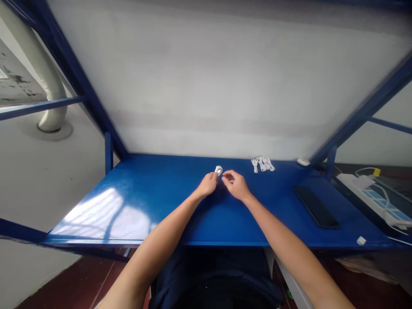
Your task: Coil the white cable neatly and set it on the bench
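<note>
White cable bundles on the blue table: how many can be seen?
About 4: one small white bundle pinched in the left hand beside the right hand, roughly three in the cluster near the back wall; blur hides the exact count.

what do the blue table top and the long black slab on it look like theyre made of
Glossy blue table top: probably painted metal or laminate, since it mirrors window light sharply. Long flat black slab: looks like matte plastic or rubber, showing no glare; too distant to be sure.

Before us: glossy blue metal workbench (pixel 135 201) catching window glare | plain white back wall (pixel 219 86) | blue steel frame struts (pixel 80 86) | white pipe (pixel 41 81) at left | dark red floor (pixel 80 279)
</note>
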Tool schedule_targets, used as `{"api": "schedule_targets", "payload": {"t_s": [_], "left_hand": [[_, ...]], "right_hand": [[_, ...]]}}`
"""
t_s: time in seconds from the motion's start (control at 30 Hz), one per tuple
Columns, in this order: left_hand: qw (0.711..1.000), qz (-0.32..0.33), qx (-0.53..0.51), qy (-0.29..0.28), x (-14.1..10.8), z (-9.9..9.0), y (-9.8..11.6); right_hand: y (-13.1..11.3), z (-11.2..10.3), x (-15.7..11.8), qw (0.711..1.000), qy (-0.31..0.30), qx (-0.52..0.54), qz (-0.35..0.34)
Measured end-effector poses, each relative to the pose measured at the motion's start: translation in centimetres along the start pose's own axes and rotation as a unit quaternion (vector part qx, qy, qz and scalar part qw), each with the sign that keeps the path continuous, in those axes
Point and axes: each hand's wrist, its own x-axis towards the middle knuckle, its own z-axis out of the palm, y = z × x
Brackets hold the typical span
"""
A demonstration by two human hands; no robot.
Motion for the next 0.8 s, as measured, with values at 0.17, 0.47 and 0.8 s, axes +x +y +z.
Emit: {"api": "schedule_targets", "payload": {"t_s": [0.17, 0.47, 0.8], "left_hand": [[0.994, -0.061, -0.083, -0.016, -0.18, -0.16, 0.27], [0.997, -0.044, -0.047, -0.034, -0.34, -0.07, 0.10], [0.997, -0.029, -0.026, -0.061, -0.33, -0.15, 0.17]], "right_hand": [[-0.08, -0.16, -0.54, 0.972, -0.063, -0.162, -0.156], [0.45, -0.50, 0.03, 0.935, -0.030, -0.265, -0.232], [0.36, -0.30, 0.08, 0.972, -0.016, -0.185, -0.145]]}}
